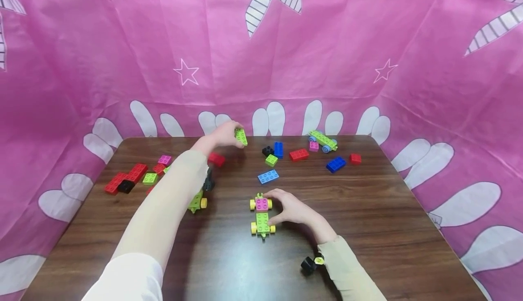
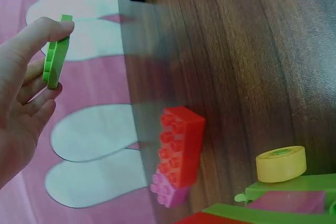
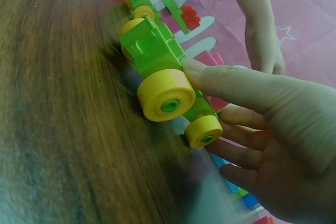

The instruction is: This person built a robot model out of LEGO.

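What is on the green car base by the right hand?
A pink brick sits on the far end of the green car base; the surface beneath this brick is covered.

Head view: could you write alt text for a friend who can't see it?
A person's left hand holds a green brick near the far edge of a wooden table, while their right hand touches a green and pink toy car with yellow wheels. Coloured bricks lie scattered before a pink patterned cloth.

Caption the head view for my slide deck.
Left hand holding a green brick near the far edge of the table, right hand touching a yellow-wheeled car.
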{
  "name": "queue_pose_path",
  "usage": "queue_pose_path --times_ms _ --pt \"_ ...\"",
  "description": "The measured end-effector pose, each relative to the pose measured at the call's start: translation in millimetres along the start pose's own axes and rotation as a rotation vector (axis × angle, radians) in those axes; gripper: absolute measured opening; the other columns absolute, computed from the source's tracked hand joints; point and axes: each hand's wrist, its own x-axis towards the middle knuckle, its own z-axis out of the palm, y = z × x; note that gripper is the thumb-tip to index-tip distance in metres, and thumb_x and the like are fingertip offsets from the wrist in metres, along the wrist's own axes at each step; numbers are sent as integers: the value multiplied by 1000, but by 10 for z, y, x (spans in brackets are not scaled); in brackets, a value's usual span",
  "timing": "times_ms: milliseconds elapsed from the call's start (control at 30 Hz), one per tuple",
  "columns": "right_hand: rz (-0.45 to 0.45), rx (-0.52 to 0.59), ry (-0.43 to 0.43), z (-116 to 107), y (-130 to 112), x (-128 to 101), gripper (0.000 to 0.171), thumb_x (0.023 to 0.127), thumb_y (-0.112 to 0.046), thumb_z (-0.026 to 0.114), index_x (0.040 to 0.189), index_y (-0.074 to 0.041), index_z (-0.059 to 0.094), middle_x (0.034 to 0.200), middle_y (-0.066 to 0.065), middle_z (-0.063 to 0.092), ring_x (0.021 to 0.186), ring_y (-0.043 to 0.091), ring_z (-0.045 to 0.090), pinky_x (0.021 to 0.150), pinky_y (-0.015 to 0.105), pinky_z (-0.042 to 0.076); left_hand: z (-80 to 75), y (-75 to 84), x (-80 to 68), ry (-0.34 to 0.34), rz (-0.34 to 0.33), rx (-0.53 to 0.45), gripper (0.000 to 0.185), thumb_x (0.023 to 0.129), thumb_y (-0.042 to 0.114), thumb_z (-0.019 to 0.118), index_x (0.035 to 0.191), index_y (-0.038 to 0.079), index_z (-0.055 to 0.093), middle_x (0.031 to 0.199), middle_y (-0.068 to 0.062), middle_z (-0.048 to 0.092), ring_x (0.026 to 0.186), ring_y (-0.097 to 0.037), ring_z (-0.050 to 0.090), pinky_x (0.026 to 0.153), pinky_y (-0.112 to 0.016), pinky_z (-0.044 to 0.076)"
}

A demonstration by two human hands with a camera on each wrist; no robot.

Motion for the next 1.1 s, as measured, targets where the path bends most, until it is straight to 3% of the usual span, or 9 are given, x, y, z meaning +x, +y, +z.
queue_pose_path --times_ms 467,867,1100 --pt "14 9 -8 -2 26 15 76 75 -34 84 138 -6 51 141 12 52 132 31 46 111 54 38 58 322 -283 26 133 4 68 74 24 80 132 -1 56 129 -16 60 114 -31 55 101 -43 47" --pt "12 2 -6 -5 27 39 76 74 -34 85 137 -6 52 140 13 53 132 31 47 110 55 38 220 601 -652 5 136 -14 73 77 28 81 138 1 52 138 -15 56 132 -30 49 112 -44 39" --pt "14 13 -13 1 34 32 76 75 -35 84 138 -5 52 140 13 53 132 31 47 109 55 39 381 700 -906 7 145 -70 71 78 30 82 137 3 53 139 -13 56 133 -29 48 111 -47 40"
